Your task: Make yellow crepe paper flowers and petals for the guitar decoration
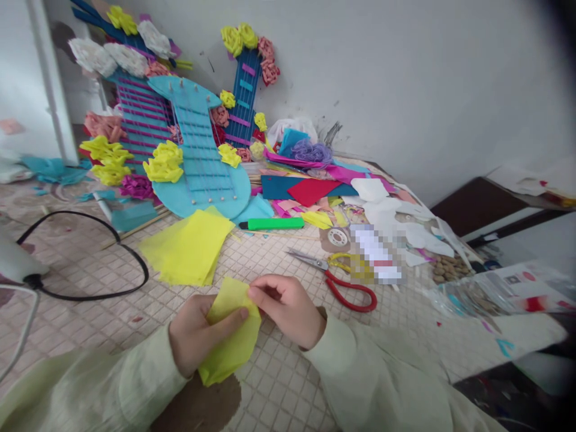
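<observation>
Close to the body, both hands hold one yellow sheet [230,351] just above the tiled floor [279,384]. The left hand [195,336] has its grip closed on the sheet, with the thumb pressed across the face and the fingers behind. The right hand [288,309] pinches the sheet's upper right edge between thumb and fingertips. The lower edge of the sheet hangs free below the left hand.

A stack of yellow sheets [189,246] lies near, beyond the hands and a little left, with a strip of bare tile between. The red-handled scissors [342,279] lie just right of the right hand, with their blades pointing left, apart from the knuckles. A green marker [272,224] lies farther back, along the front edge of a blue guitar-shaped craft [202,162] that leans toward the wall. A black cable [90,258] loops over the floor well to the left. Paper scraps [387,210] crowd the right side up to a dark table edge [477,210]. Bare floor shows in front of the hands and between them and the cable.
</observation>
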The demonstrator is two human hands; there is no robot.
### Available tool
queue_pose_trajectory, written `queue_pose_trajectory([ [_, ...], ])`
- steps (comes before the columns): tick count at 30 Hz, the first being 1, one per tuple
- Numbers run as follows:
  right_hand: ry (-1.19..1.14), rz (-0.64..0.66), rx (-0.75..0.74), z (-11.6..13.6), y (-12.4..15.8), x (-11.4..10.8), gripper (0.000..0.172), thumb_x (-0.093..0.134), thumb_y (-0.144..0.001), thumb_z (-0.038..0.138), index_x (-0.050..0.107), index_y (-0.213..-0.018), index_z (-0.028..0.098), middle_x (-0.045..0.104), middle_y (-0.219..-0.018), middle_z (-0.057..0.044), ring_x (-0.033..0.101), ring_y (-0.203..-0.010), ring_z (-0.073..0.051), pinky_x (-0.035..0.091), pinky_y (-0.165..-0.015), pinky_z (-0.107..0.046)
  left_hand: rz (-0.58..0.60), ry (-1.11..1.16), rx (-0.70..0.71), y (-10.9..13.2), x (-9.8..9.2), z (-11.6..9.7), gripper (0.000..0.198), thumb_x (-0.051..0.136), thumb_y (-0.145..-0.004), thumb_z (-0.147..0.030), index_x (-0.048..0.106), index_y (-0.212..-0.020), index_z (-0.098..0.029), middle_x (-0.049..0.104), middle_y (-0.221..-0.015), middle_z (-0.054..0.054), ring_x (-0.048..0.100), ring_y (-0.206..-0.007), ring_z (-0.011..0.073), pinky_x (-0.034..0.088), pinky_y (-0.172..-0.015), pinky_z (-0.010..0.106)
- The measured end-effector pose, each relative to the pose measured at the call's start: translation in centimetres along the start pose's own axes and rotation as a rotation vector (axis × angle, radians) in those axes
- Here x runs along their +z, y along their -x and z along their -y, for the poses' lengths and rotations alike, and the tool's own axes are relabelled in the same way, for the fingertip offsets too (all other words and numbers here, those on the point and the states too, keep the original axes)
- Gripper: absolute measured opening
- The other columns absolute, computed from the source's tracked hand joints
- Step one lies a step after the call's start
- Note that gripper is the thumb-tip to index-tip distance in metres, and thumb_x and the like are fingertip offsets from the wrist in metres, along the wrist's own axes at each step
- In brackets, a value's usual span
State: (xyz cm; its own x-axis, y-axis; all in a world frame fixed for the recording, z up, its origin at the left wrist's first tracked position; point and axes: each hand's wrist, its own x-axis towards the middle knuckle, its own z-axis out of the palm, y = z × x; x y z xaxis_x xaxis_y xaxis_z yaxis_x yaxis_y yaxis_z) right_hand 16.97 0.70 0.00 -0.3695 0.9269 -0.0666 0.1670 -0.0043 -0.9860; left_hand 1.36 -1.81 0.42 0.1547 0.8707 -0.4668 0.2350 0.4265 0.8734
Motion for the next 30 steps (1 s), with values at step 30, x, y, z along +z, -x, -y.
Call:
queue_pose_trajectory([
  [30,-0.060,0.088,0.114,0.07,-0.46,-0.89,0.021,0.071,-0.065,0.034,0.064,-0.066,0.014,0.054,-0.056,0.002,0.046,-0.050,-0.008,0.037,-0.048,-0.020,-0.045,0.009,0.007,-0.25,-0.51,-0.18,0.032,0.063,-0.064,-0.047,0.056,-0.053,-0.017,0.051,-0.047,-0.002,0.048,-0.043,0.0110,0.035,-0.037,0.020],
])
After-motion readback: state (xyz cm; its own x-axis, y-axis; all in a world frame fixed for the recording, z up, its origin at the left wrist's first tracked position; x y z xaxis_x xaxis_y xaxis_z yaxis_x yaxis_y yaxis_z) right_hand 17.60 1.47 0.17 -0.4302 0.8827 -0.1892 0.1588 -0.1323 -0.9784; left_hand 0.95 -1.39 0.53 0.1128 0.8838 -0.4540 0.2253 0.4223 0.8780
